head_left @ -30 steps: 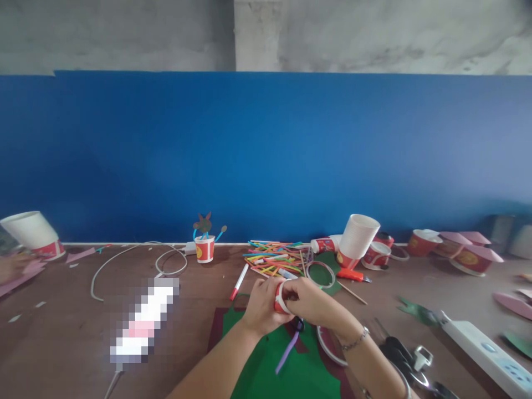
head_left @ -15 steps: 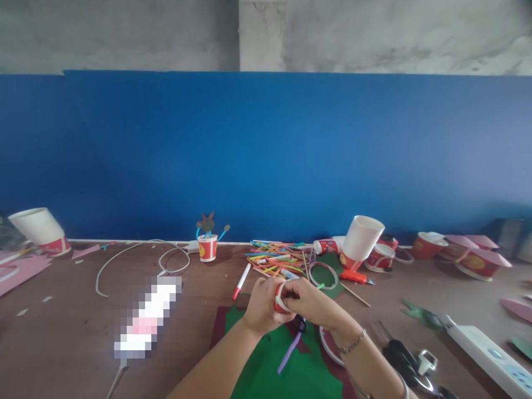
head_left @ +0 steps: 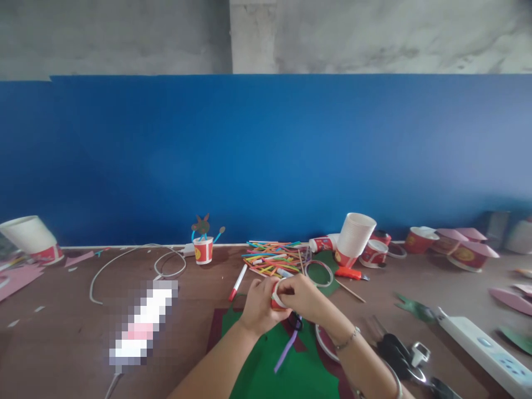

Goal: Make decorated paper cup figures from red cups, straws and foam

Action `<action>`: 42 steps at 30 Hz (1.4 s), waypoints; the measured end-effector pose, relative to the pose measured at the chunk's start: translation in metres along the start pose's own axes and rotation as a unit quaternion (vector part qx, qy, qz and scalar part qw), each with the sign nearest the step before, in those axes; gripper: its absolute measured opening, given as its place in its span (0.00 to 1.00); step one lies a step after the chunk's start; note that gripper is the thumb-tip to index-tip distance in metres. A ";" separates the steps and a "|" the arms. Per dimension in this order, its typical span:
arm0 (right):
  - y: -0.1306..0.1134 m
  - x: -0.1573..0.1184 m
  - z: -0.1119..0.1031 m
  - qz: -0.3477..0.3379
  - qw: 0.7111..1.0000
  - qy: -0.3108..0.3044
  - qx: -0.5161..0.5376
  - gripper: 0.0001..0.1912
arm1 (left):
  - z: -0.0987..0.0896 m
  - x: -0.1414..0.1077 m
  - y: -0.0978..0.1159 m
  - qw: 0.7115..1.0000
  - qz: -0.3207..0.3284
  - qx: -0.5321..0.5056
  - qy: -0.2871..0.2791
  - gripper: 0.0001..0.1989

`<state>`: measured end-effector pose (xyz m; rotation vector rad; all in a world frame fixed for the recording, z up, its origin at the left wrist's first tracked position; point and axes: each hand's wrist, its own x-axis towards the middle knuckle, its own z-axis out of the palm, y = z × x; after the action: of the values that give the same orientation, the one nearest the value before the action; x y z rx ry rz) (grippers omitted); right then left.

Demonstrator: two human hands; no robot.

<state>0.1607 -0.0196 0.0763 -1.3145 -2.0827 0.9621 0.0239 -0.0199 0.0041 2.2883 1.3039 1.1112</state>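
Observation:
A small red and white paper cup (head_left: 277,300) is wrapped by the fingers of my left hand (head_left: 258,308), its opening tilted to the right. My right hand (head_left: 302,296) is at the cup's rim, fingers bent together with the tips inside the opening; what they hold there, if anything, is hidden. Below the hands, green paper (head_left: 286,354) lies on dark red paper. A purple strip (head_left: 286,351) rests on the green paper, beside a dark loop partly under my right hand.
Coloured sticks (head_left: 270,257), a red-capped marker (head_left: 238,282) and an orange cutter (head_left: 349,273) lie beyond the hands. Stacked cups (head_left: 357,235) stand behind. A decorated cup (head_left: 203,250) stands left. Black-handled scissors (head_left: 394,354) and a white power strip (head_left: 484,346) lie right.
The whole view has shifted slightly, so most things appear a little further left. Both hands remain on the cup, with my right fingers now reaching a little deeper into its opening.

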 end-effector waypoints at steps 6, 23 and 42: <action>0.005 -0.001 -0.009 -0.009 0.998 -0.061 0.006 0.06 | -0.001 -0.001 0.001 0.999 0.015 0.042 -0.006 0.22; 0.014 0.000 -0.011 0.055 0.975 -0.150 0.153 0.03 | -0.001 0.000 -0.006 0.995 0.056 0.073 -0.024 0.29; -0.006 -0.002 -0.006 -0.019 1.000 -0.006 0.021 0.10 | -0.002 0.002 -0.003 0.999 0.011 0.021 0.030 0.20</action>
<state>0.1628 -0.0217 0.0851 -1.2465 -2.0774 0.9929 0.0217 -0.0170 0.0045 2.3216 1.3381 1.1784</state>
